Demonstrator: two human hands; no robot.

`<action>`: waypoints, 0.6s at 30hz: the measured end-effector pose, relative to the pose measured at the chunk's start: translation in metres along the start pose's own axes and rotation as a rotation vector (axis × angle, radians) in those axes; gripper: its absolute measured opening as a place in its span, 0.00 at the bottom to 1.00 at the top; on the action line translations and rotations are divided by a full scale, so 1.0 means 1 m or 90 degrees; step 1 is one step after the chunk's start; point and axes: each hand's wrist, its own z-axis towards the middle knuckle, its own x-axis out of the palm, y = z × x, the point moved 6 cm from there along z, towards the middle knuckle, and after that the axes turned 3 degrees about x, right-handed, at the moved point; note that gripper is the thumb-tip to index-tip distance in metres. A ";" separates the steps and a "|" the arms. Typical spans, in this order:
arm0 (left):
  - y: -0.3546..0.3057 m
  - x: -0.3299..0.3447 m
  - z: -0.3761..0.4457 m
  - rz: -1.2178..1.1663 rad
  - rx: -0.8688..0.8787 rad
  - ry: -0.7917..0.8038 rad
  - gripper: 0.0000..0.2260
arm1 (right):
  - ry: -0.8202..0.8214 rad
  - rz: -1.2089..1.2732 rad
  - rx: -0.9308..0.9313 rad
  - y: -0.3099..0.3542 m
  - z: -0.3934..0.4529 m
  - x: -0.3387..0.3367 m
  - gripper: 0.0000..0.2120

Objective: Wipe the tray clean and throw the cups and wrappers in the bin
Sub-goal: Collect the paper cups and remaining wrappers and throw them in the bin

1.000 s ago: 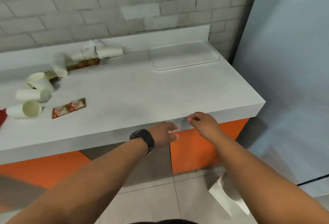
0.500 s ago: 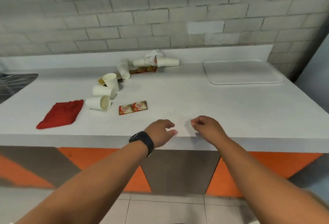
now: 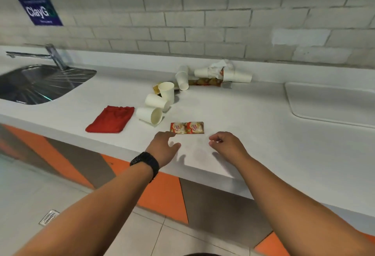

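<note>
Left hand (image 3: 164, 147): over the white counter (image 3: 253, 133) near its front edge, fingers loosely curved, nothing held; index tip just beside the sachet's left end, contact impossible to tell.
Right hand (image 3: 227, 145): beside the left, apart from it, fingers loosely curled, empty.
Creamer sachet (image 3: 187, 127): flat on the counter, just beyond both hands.
Paper cups (image 3: 160, 101): scattered, mostly on their sides, one upright (image 3: 166, 91); more near the wall (image 3: 236, 76) with crumpled wrappers (image 3: 205, 82) and tissue (image 3: 218, 66).
Red cloth (image 3: 111, 119): folded, left of the nearest cup.
Tray (image 3: 328, 103): white, far right on the counter, well apart from the litter.
Sink (image 3: 38, 83): far left, steel, tap behind.
Wristwatch (image 3: 145, 163): black, on the left wrist.
</note>
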 end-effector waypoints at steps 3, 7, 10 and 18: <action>0.014 -0.014 0.014 -0.011 -0.044 -0.053 0.21 | 0.019 -0.020 -0.033 0.012 0.025 0.004 0.12; 0.027 -0.032 0.035 -0.034 -0.095 -0.143 0.23 | 0.037 -0.059 -0.062 0.022 0.055 0.004 0.11; 0.031 -0.038 0.042 -0.018 -0.114 -0.205 0.26 | 0.042 -0.096 -0.069 0.028 0.073 0.001 0.10; 0.053 -0.048 0.079 0.047 -0.142 -0.171 0.36 | 0.084 -0.186 -0.089 0.045 0.102 0.037 0.26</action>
